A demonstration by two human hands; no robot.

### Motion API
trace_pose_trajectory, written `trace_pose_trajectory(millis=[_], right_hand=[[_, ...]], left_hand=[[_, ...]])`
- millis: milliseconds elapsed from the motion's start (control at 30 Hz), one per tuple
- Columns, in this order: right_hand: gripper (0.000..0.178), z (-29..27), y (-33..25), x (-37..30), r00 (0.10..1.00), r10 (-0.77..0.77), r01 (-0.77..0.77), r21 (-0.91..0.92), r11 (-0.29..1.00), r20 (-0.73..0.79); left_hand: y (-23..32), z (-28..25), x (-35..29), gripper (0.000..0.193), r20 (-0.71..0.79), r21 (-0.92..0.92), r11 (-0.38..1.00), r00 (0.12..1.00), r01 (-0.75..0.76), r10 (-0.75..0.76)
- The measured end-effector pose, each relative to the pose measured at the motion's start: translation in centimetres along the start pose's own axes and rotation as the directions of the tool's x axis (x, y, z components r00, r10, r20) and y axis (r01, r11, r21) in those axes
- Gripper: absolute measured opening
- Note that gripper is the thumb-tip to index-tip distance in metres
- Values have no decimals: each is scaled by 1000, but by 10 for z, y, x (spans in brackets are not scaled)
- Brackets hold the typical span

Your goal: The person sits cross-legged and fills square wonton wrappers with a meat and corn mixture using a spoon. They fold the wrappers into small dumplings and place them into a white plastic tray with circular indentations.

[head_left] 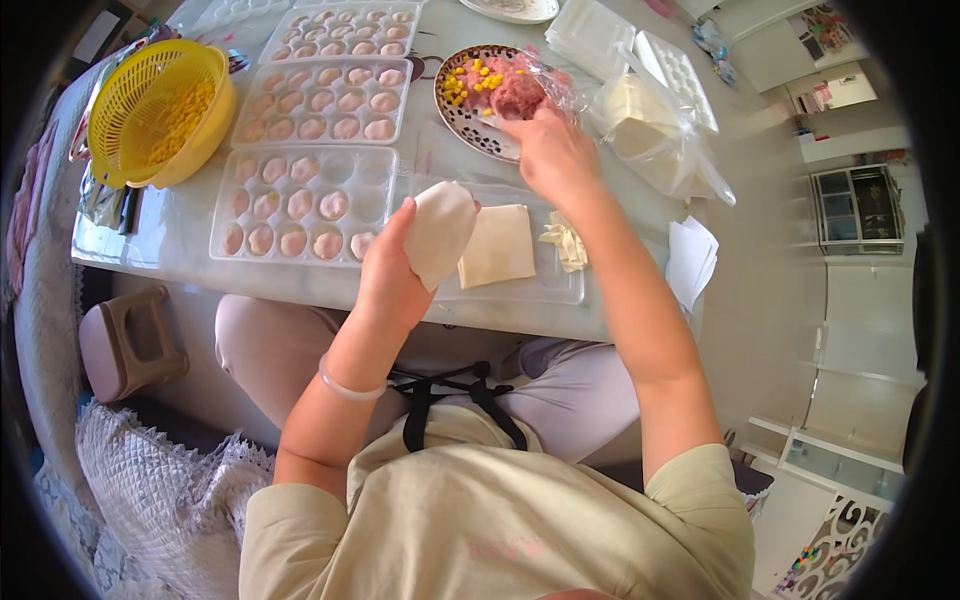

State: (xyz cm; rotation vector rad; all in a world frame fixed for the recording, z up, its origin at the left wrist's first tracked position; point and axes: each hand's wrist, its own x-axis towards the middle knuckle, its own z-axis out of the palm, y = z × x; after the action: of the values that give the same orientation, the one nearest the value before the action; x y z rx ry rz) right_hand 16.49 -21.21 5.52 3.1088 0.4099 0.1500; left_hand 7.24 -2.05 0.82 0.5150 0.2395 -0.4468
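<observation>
My left hand (pixel 388 275) holds up a thin pale dough wrapper (pixel 443 232), thumb along its edge. Across the table, my right hand (pixel 560 158) reaches onto a dark-patterned plate (pixel 452 122), its fingers closed at the pink minced meat (pixel 520 98). Whatever those fingers grip is hidden. Yellow corn kernels (pixel 462 88) lie on the meat. Between my arms, a square stack of wrappers (pixel 498 248) rests on a clear plastic tray (pixel 555 291), beside a crumpled piece of wrapper (pixel 567 244). Left of them, a compartment tray (pixel 378 172) holds small round dumplings, with some of its cells bare.
Farther back stand two more filled dumpling trays (pixel 240 128). A yellow colander (pixel 215 130) with corn sits at the far left. To the right are a plastic bag of wrappers (pixel 650 130), stacked clear trays (pixel 590 38) and white paper sheets (pixel 691 258). A stool (pixel 108 345) stands below the table.
</observation>
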Motion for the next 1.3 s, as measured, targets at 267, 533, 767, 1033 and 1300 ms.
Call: trace_pose_trajectory(millis=[267,533,767,1033,1300], right_hand=[[32,-18,12,-5,993,91,-78,167,983,-74],[33,-25,6,-11,994,67,-56,130,990,-85],[35,-32,4,-6,986,122,-99,186,978,-115],[38,1,13,-2,992,93,-90,39,995,-81],[34,5,36,-15,998,59,-63,300,952,22]], left_hand=[[0,-1,-2,52,-2,-20,1000,1000,0,0],[2,-3,-6,51,-1,-24,1000,1000,1,-1],[2,-2,-6,52,16,-19,1000,1000,-5,5],[2,-4,-6,52,22,-26,1000,1000,-11,12],[2,1,2,54,-14,-24,999,999,-29,29]])
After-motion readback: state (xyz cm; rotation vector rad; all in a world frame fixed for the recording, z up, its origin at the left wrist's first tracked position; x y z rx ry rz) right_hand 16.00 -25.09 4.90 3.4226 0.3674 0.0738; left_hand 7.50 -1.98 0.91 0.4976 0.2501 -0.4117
